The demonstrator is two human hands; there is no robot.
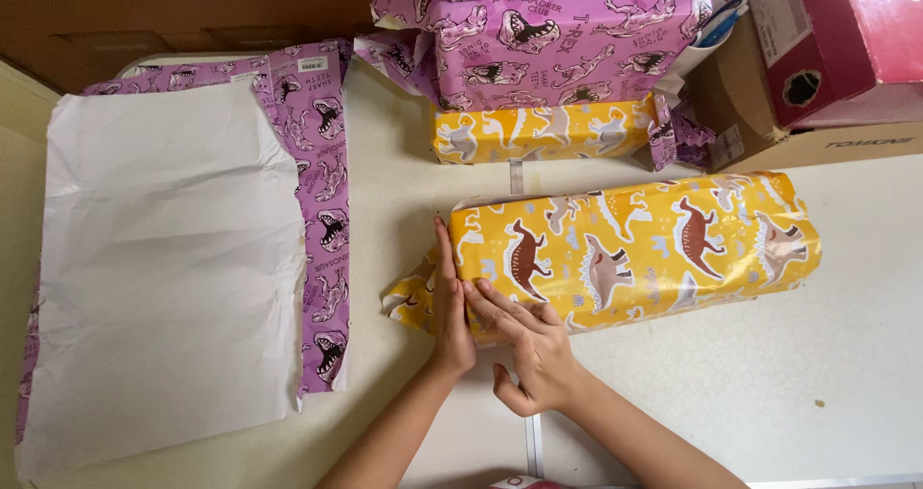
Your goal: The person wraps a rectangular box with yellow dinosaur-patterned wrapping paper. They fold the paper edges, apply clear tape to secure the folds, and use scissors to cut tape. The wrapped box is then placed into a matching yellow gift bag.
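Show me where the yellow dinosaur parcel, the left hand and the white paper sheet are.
yellow dinosaur parcel [654,244]: head view, middle of its top face.
left hand [450,306]: head view, back of the hand.
white paper sheet [163,258]: head view, middle of the blank side.

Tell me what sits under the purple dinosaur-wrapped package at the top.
Under the purple package lies a flat yellow dinosaur-wrapped parcel, resting on the white table. Only its front edge shows; the rest is covered.
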